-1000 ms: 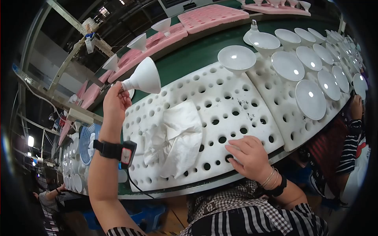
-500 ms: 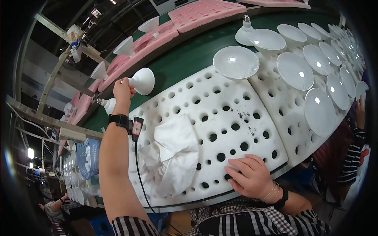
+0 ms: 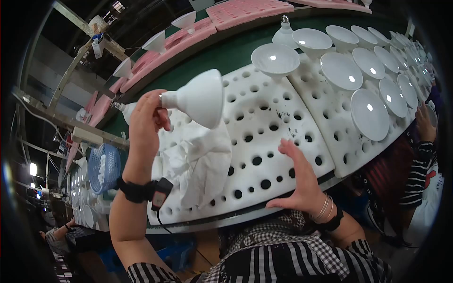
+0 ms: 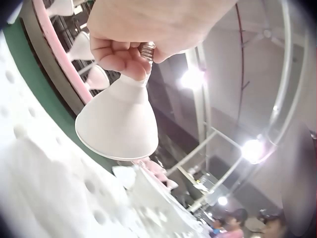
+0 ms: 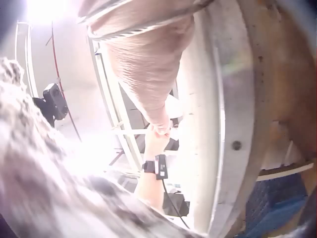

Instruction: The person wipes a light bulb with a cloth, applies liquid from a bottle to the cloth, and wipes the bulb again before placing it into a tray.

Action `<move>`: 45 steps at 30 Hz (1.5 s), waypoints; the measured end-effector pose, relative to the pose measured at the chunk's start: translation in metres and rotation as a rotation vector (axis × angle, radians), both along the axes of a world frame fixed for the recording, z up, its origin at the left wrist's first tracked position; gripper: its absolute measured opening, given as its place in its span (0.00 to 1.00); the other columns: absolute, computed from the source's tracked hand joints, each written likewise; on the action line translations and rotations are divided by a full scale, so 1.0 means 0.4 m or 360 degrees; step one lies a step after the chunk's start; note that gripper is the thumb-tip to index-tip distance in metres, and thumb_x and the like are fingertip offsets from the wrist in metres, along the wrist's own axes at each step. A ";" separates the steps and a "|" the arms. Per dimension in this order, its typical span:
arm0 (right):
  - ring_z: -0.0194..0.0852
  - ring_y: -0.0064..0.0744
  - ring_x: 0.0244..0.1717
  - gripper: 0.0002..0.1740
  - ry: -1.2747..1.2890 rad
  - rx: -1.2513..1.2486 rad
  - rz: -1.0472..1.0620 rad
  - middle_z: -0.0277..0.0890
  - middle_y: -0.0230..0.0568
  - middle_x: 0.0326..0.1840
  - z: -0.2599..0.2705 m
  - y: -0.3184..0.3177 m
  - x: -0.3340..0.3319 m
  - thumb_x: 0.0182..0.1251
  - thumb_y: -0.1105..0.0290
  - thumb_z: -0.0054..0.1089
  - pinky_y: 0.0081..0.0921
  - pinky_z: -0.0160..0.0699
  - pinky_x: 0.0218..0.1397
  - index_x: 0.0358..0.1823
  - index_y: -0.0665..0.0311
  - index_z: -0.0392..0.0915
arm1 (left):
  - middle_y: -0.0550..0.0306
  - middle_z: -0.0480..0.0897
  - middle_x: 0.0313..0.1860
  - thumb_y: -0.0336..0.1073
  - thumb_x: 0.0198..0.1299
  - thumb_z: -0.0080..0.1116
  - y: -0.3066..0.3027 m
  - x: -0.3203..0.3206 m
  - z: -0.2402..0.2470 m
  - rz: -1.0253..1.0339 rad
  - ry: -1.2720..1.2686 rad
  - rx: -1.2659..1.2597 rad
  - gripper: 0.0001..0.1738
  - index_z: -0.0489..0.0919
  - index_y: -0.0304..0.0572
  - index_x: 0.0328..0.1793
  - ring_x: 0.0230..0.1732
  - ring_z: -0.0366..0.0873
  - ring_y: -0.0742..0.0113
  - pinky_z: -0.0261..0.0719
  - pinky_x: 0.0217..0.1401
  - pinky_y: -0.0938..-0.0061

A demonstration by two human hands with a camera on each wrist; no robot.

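Above the left end of the holed foam tray (image 3: pixel 264 137), the left hand (image 3: pixel 146 120) gripped the narrow base of a white cone-shaped lamp (image 3: pixel 200 98), fingers curled round it; the lamp lay sideways in the air over a crumpled cloth (image 3: pixel 198 155) on the tray. Over the tray's near edge the right hand (image 3: pixel 302 184) hovered, fingers straight and spread, holding nothing.

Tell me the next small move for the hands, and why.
Probably bring the right hand to the white cone-shaped plastic bulb: the left hand pinches only its metal screw base, and the right hovers open above the white perforated foam tray.
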State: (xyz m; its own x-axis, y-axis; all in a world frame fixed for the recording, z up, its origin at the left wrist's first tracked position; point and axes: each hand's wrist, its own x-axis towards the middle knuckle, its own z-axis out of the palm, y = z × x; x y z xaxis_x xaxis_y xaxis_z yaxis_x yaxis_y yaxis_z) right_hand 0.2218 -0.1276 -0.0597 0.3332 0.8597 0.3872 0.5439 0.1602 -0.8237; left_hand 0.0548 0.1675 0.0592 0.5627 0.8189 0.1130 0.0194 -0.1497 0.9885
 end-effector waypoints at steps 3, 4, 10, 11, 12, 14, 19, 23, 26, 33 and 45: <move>0.44 0.56 0.80 0.91 0.0591 0.0144 0.0266 0.33 0.61 0.82 -0.008 0.001 0.009 0.25 0.41 0.87 0.47 0.44 0.80 0.80 0.63 0.22 | 0.61 0.73 0.23 0.43 0.73 0.44 -0.229 -0.044 -0.019 -0.0217 -0.0025 -0.0202 0.19 0.76 0.34 0.57 0.20 0.71 0.74 0.70 0.21 0.80; 0.42 0.55 0.81 0.91 0.0646 0.0240 0.0308 0.32 0.61 0.82 -0.002 0.000 -0.001 0.24 0.41 0.87 0.46 0.42 0.81 0.80 0.62 0.22 | 0.61 0.74 0.24 0.43 0.74 0.46 -0.290 -0.053 -0.037 -0.0260 -0.0068 -0.0329 0.18 0.75 0.35 0.57 0.21 0.72 0.75 0.71 0.22 0.81; 0.38 0.45 0.82 0.94 0.0930 0.0250 0.0461 0.31 0.58 0.83 0.012 -0.071 -0.072 0.17 0.42 0.89 0.42 0.43 0.80 0.81 0.59 0.23 | 0.61 0.75 0.26 0.43 0.75 0.46 -0.474 -0.106 -0.147 -0.0369 -0.0251 -0.0664 0.18 0.74 0.35 0.57 0.21 0.72 0.76 0.73 0.21 0.81; 0.38 0.45 0.82 0.93 0.0874 0.0244 0.0452 0.32 0.58 0.83 0.013 -0.077 -0.080 0.18 0.43 0.89 0.42 0.44 0.79 0.81 0.60 0.24 | 0.61 0.75 0.26 0.43 0.75 0.46 -0.477 -0.116 -0.148 -0.0360 -0.0256 -0.0672 0.18 0.74 0.35 0.57 0.21 0.72 0.76 0.73 0.21 0.81; 0.39 0.45 0.82 0.93 0.0818 0.0238 0.0437 0.33 0.58 0.83 0.014 -0.084 -0.086 0.19 0.44 0.90 0.42 0.44 0.79 0.81 0.62 0.25 | 0.61 0.75 0.26 0.42 0.75 0.46 -0.477 -0.123 -0.148 -0.0359 -0.0238 -0.0631 0.17 0.75 0.36 0.57 0.22 0.72 0.76 0.73 0.23 0.80; 0.39 0.46 0.82 0.92 0.0668 0.0214 0.0446 0.33 0.58 0.83 0.022 -0.077 -0.090 0.20 0.45 0.90 0.42 0.44 0.80 0.80 0.64 0.25 | 0.60 0.74 0.26 0.42 0.76 0.45 -0.470 -0.136 -0.143 -0.0357 -0.0200 -0.0567 0.16 0.75 0.37 0.56 0.22 0.72 0.75 0.74 0.24 0.80; 0.33 0.49 0.83 0.90 0.0329 0.0208 0.0472 0.33 0.56 0.83 0.025 -0.034 -0.101 0.25 0.46 0.89 0.41 0.39 0.81 0.79 0.68 0.25 | 0.63 0.73 0.21 0.45 0.76 0.44 -0.447 -0.156 -0.136 -0.0191 -0.0160 -0.0480 0.19 0.76 0.36 0.55 0.18 0.69 0.77 0.69 0.19 0.83; 0.45 0.46 0.80 0.93 -0.0117 0.0222 0.0364 0.34 0.58 0.83 0.009 0.006 -0.091 0.22 0.45 0.90 0.42 0.49 0.78 0.80 0.64 0.20 | 0.63 0.72 0.20 0.45 0.76 0.45 -0.434 -0.159 -0.124 -0.0068 -0.0069 -0.0421 0.19 0.77 0.36 0.55 0.15 0.66 0.77 0.67 0.18 0.82; 0.44 0.47 0.80 0.92 -0.0082 0.0225 0.0353 0.33 0.57 0.83 0.001 0.019 -0.086 0.21 0.45 0.90 0.42 0.49 0.78 0.80 0.63 0.22 | 0.62 0.74 0.22 0.43 0.75 0.46 -0.413 -0.159 -0.133 -0.0121 -0.0106 -0.0510 0.17 0.77 0.36 0.54 0.18 0.69 0.77 0.70 0.20 0.81; 0.46 0.42 0.79 0.83 0.0525 0.0193 0.0516 0.44 0.49 0.79 -0.011 0.040 -0.054 0.30 0.58 0.89 0.39 0.44 0.81 0.81 0.62 0.29 | 0.63 0.74 0.24 0.45 0.75 0.47 -0.328 -0.185 -0.140 -0.0199 -0.0133 -0.0109 0.19 0.78 0.35 0.54 0.21 0.71 0.76 0.71 0.25 0.83; 0.50 0.39 0.77 0.78 0.0875 0.0033 0.0533 0.46 0.48 0.78 0.003 0.046 -0.056 0.33 0.63 0.84 0.38 0.45 0.80 0.81 0.61 0.31 | 0.40 0.80 0.52 0.39 0.59 0.61 -0.014 -0.413 -0.263 0.0475 0.1580 0.1091 0.20 0.79 0.38 0.55 0.55 0.76 0.42 0.72 0.60 0.59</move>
